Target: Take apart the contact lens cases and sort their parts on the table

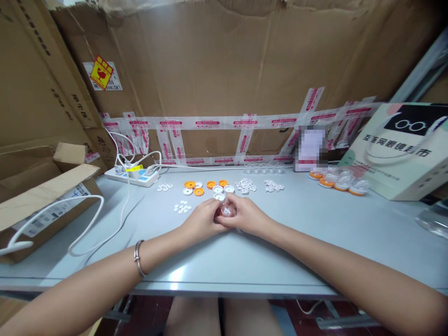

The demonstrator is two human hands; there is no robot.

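Note:
My left hand (206,218) and my right hand (245,213) meet near the middle of the table, both closed around a small clear-domed piece (227,211). White bits show through its dome, and a little orange shows at its left edge. Fingers cover most of its base. Just beyond my hands stand white round caps (218,197) and orange round caps (211,185). Small white discs (182,207) lie to the left of my left hand. Farther back on the right are two heaps of small white parts (245,185).
Domed orange-and-white pieces (338,181) stand at the right by a printed carton (399,149). Clear domes (264,168) line the back edge. A power strip (135,175) with white cables and an open cardboard box (45,205) occupy the left. A large taped carton (210,60) walls the back.

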